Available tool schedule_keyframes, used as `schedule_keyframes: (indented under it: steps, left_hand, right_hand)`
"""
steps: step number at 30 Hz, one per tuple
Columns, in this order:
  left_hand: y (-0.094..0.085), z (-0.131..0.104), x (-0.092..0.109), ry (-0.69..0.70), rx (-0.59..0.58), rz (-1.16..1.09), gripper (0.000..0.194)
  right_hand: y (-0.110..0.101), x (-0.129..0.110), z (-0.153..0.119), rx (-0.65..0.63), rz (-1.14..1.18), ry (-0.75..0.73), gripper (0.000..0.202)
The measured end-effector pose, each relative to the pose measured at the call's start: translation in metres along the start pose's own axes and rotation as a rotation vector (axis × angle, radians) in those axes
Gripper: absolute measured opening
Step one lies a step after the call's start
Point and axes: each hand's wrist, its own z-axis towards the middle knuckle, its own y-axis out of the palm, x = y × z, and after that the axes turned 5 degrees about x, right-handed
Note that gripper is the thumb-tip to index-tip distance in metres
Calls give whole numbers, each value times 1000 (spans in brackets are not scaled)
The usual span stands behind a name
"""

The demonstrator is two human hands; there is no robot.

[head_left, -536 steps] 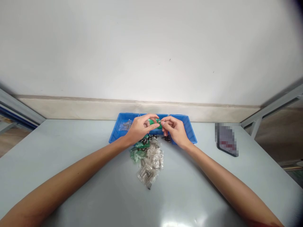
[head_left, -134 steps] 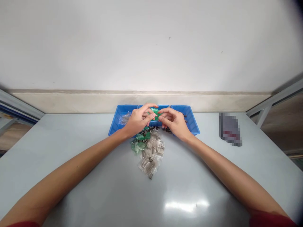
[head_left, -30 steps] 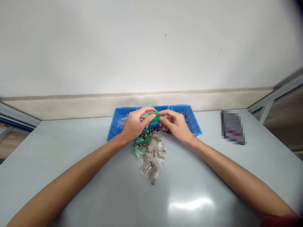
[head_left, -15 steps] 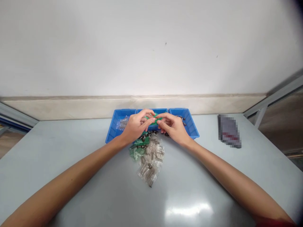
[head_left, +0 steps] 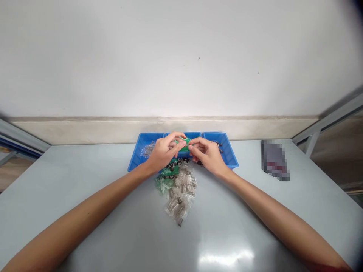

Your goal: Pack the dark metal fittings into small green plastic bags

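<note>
My left hand (head_left: 164, 148) and my right hand (head_left: 207, 152) meet over the middle blue bin (head_left: 195, 135), fingertips pinched close together. A thin, small light-coloured piece shows between them, too small to name. Green plastic packets (head_left: 183, 144) lie in that bin behind my fingers. In the left blue bin (head_left: 134, 161) are clear bags of metal parts (head_left: 147, 149), and the right blue bin (head_left: 231, 156) has dark small parts (head_left: 220, 146), partly behind my right hand. Below my hands, dark bolts (head_left: 183, 161) lie beside green bags (head_left: 166, 182) and clear bags of metal pieces (head_left: 183, 189).
The bins stand at the back of a grey table (head_left: 119, 226), near the wall (head_left: 181, 75). A dark pixelated item (head_left: 274, 158) lies at the right. Metal frames (head_left: 313, 138) flank the table on both sides.
My hands stay nearly in place, with the small piece now showing between the fingertips. The whole view has shifted slightly downward.
</note>
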Motion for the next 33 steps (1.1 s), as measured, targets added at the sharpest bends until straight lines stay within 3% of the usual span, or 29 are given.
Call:
schedule_keyframes:
  steps: [3,6,10,12,14,17,19,21,24,26,30,33]
  left_hand:
    - [0,0,1,-20,47,3,27]
    - [0,0,1,-13,59,5,27]
    - [0,0,0,3,61,-13,28]
    - [0,0,-1,9,54,-15,29]
    - [0,1,-2,14,51,-13,28]
    - [0,1,-3,20,46,-11,27]
    - [0,1,-3,23,42,-10,26]
    - [0,1,-3,24,41,-10,26]
    - [0,1,-3,27,29,-10,26]
    - [-1,0,-3,28,23,-11,25]
    - [0,0,-3,25,31,-11,24]
    - [0,0,-2,22,48,-9,24]
  right_hand:
    - [-4,-5,3,69,74,61,25]
    - [-20,-18,11,149,60,90,27]
    - [-57,-36,23,242,-357,47,20]
    - [-72,-37,27,160,-692,29,14]
    - [-79,-31,29,-15,-952,59,12]
    - [-77,-19,29,-276,-1151,99,14]
    - [-74,-15,29,-325,-1229,116,17]
    - [-72,-16,29,-262,-1304,132,20]
    - [-74,-25,29,-130,-1353,111,26]
    - [-75,-31,29,-113,-1321,89,25]
    - [-68,-40,23,-164,-1184,51,21]
    - [-53,-43,14,-299,-1071,-54,18]
